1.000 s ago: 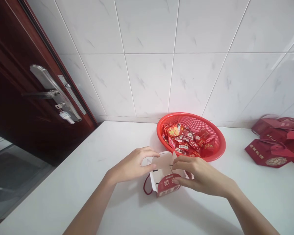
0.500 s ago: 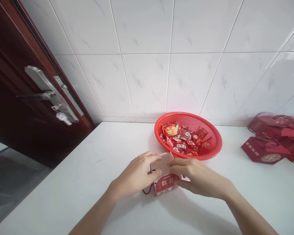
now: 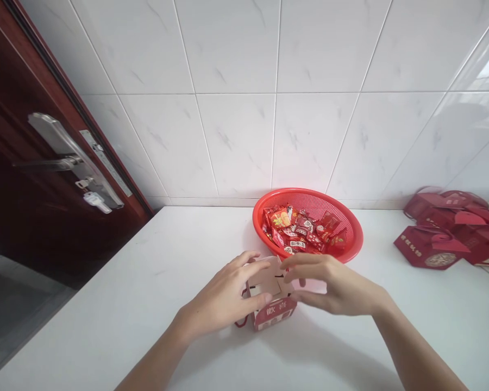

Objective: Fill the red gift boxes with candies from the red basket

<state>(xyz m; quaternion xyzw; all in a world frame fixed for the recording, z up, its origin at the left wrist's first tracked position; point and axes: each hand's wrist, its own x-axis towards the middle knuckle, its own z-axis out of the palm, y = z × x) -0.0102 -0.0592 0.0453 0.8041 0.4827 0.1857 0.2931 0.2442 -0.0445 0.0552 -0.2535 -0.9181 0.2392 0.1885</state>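
Note:
A small red and white paper gift box (image 3: 275,315) stands upright on the white tabletop, its top open and pale inside showing. A dark red cord hangs at its left side. My left hand (image 3: 228,290) is round the box's left side, thumb at the front panel and fingers above the back-left edge. On the right, my right hand (image 3: 330,282) has its fingers apart and curved, the tips close to the right rim; whether they touch it I cannot tell. Right behind the box sits a red plastic basket (image 3: 352,239) holding wrapped candies (image 3: 305,231).
Several dark red folded gift boxes (image 3: 427,247) are piled at the right by the tiled wall (image 3: 236,146). A brown door (image 3: 8,201) with a metal handle and keys stands to the left of the tabletop (image 3: 146,271).
The inner flaps have gone from covering the top to spread apart, so the inside shows. My right hand has lifted and opened slightly. The view has shifted a little.

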